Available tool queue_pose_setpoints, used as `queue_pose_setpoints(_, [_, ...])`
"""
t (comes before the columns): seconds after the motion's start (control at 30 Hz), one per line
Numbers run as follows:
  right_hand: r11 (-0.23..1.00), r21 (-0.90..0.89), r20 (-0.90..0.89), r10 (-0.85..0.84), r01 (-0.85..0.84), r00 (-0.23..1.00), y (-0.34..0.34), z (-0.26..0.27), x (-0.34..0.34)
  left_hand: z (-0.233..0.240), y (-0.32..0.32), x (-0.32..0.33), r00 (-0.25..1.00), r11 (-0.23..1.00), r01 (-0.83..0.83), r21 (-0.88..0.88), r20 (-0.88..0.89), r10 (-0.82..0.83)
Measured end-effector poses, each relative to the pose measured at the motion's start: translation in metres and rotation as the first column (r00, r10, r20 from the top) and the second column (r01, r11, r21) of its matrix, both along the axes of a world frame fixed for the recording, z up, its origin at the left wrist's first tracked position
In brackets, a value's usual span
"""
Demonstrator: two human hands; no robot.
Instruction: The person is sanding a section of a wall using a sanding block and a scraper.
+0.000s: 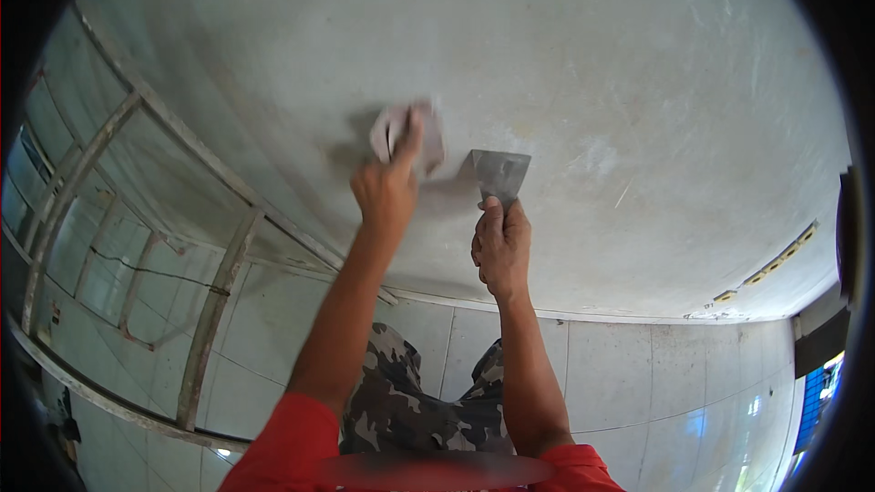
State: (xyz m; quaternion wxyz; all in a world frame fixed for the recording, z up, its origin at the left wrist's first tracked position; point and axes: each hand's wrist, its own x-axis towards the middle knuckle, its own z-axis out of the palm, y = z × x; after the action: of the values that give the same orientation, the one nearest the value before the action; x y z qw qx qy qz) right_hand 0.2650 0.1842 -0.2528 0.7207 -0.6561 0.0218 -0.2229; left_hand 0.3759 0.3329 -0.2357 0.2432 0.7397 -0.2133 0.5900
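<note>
A painted or plastered wall [437, 27] fills most of the view before me. My left hand [388, 191] presses a folded, pinkish-brown sheet, likely sandpaper [432, 140], against the wall with its index finger stretched over it. Motion blurs both the sheet and the fingertips. To the right, my right hand [504, 246] grips a putty knife [502, 167], blade upward and broad edge near the wall surface. Its handle is hidden in my fingers. Pale scuffs and a light scratch mark the wall right of the blade.
A worn ladder-like frame [198, 328] leans along the left, with a wire [164, 272] tied to its rung. Tiled floor [608, 369] runs below the wall. A row of yellow pieces [779, 263] lines the wall at lower right, near a dark object [847, 239] at the rim.
</note>
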Motion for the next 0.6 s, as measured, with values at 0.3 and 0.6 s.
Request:
queue_pose_setpoints(0.3, [1.0,0.031,0.082,0.0,-0.003,0.997,0.009,0.008,0.018,-0.005,-0.008,-0.033,0.98,0.966,0.107,0.235,-0.187,-0.064])
queue_pose_setpoints(0.6, [0.998,0.022,0.13,-0.053,0.05,0.99,0.012,0.004,0.025,-0.01,-0.027,-0.045,0.95,0.966,0.128,0.225,-0.307,-0.055])
